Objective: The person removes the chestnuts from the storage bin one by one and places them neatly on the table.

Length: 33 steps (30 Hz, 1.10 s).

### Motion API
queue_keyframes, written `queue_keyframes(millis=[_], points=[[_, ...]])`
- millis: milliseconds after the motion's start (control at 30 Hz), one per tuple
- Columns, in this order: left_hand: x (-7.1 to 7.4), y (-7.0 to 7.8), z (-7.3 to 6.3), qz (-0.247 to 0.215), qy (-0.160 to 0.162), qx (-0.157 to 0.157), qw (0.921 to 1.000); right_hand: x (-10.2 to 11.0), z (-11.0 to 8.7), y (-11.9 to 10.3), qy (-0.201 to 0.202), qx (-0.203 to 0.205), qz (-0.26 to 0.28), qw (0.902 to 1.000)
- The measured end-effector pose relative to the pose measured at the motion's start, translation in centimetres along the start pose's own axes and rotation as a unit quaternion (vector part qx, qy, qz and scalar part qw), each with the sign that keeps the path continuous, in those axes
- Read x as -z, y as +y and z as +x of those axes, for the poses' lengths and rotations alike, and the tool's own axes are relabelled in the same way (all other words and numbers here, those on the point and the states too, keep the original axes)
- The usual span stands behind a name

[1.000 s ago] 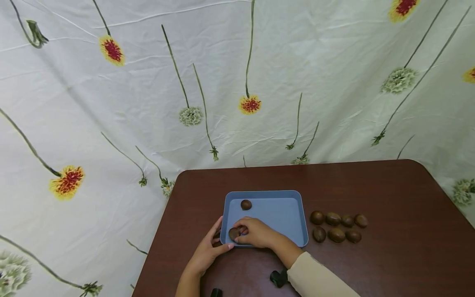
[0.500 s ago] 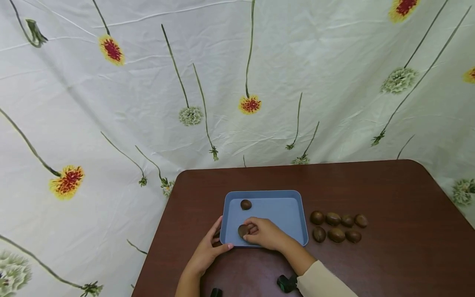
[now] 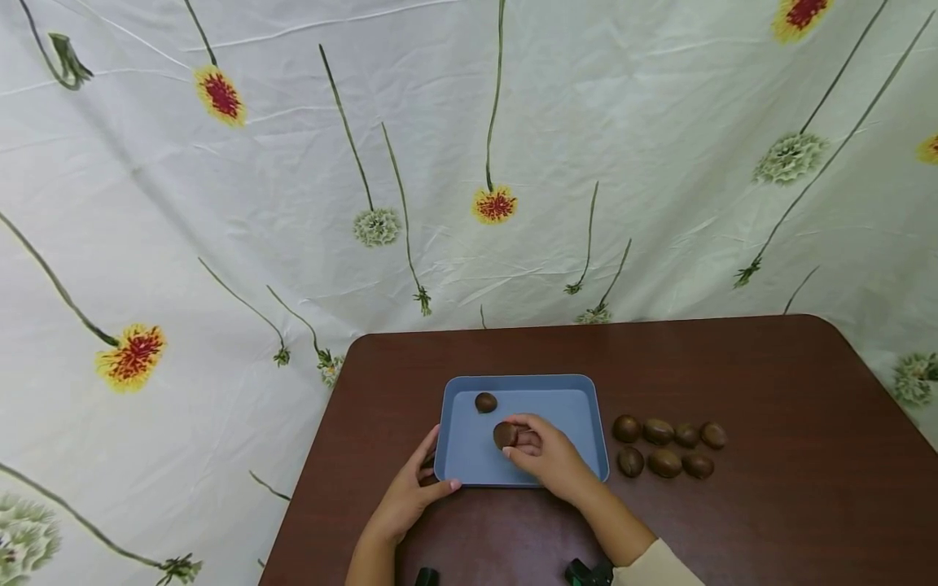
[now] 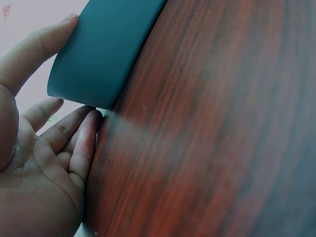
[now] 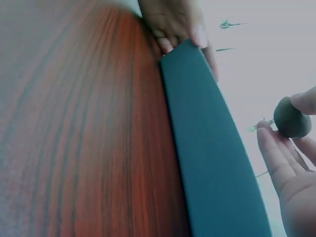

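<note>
Over the blue tray (image 3: 560,405), my right hand (image 3: 548,460) pinches a dark brown chestnut (image 3: 505,435) between thumb and fingertips. The right wrist view shows this held chestnut (image 5: 291,118) above the level of the tray's rim. Another chestnut (image 3: 485,402) lies in the tray near its back left corner. My left hand (image 3: 403,502) holds the tray's near left corner, thumb along the front rim and fingers at the left side. In the left wrist view, the thumb touches the tray wall (image 4: 101,54) and the other fingertips sit by its lower corner.
Several chestnuts (image 3: 664,464) stand in two rows on the brown table (image 3: 799,407), right of the tray. Two dark objects, one near the left wrist (image 3: 427,577) and one by the right sleeve (image 3: 582,572), show at the bottom edge. A flowered cloth (image 3: 440,163) hangs behind.
My right hand has moved right and up from the tray's near left area, carrying the chestnut with it. The left hand and the tray have stayed in place.
</note>
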<state>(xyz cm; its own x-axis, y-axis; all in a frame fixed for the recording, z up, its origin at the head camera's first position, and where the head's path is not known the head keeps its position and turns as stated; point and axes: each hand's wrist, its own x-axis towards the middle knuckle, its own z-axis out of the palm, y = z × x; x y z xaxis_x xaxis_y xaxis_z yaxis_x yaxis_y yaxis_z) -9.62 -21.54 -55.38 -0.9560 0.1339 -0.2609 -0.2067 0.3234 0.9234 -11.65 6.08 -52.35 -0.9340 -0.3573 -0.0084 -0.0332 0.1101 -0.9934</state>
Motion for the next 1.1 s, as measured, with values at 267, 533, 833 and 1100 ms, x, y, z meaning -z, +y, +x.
queue_keyframes(millis=[267, 533, 833, 1100], points=[[0.0, 0.1, -0.1, 0.001, -0.006, 0.006, 1.0, 2.2, -1.9, -0.5, -0.001, -0.01, 0.055, 0.9984], [0.0, 0.2, -0.2, -0.004, 0.001, 0.007, 1.0, 4.6, -4.1, -0.7, 0.041, -0.015, 0.053, 0.9976], [0.1, 0.2, -0.1, 0.002, 0.003, 0.005, 1.0, 7.5, -6.5, -0.1, 0.111, 0.028, 0.003, 0.9934], [0.0, 0.6, -0.3, -0.001, 0.002, 0.008, 1.0, 10.3, -8.9, -0.3, 0.178, 0.051, -0.054, 0.9812]])
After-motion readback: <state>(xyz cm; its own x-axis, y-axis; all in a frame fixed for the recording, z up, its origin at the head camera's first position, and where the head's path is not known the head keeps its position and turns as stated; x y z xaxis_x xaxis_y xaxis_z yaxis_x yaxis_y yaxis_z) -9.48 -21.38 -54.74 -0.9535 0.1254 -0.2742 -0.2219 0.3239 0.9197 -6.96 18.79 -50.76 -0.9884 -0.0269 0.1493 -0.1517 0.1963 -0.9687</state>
